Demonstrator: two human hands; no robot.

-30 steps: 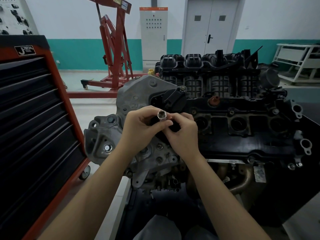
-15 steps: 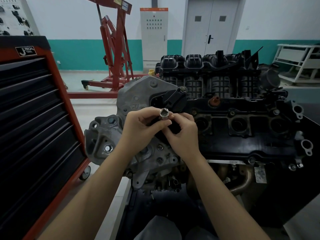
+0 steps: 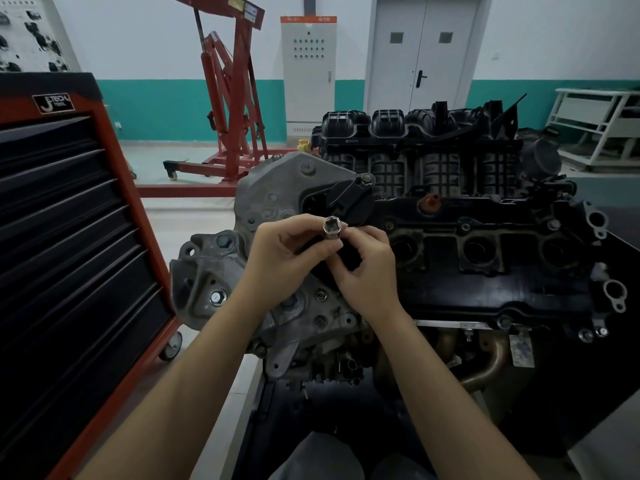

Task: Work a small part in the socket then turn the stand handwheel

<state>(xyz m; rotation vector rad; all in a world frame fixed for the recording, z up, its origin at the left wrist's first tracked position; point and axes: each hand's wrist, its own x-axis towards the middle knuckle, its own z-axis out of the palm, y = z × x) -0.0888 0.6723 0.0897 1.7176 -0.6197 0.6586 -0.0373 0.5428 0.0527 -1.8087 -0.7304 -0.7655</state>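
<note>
One metal socket (image 3: 332, 228) is held upright between both hands, its open hexagonal mouth turned up toward the camera, above the near left end of the engine (image 3: 450, 244).

Left hand (image 3: 287, 251): fingers curled round the lower body of the socket, thumb laid across below its rim. Right hand (image 3: 367, 265): fingertips pinched against the socket's right side; something dark is partly seen beneath the fingers, and what it is cannot be told.

Progress, as judged: the socket is in hand but not seated on any bolt; no handle or wrench is seen attached to it. The bolts (image 3: 216, 296) visible on the grey end cover (image 3: 277, 199) remain in place, so any loosening or tightening appears not yet begun.

Containers:
- Tool chest (image 3: 69, 237), red frame, black drawers, at left; all drawers shut, contents hidden.
- Four round wells (image 3: 479, 249) along the top of the engine; dark inside, and whether anything sits in them cannot be told.
- Grey cabinet (image 3: 308, 71) against the far wall; door closed.

Also noted: a red hoist (image 3: 228, 98) on the floor behind.
</note>
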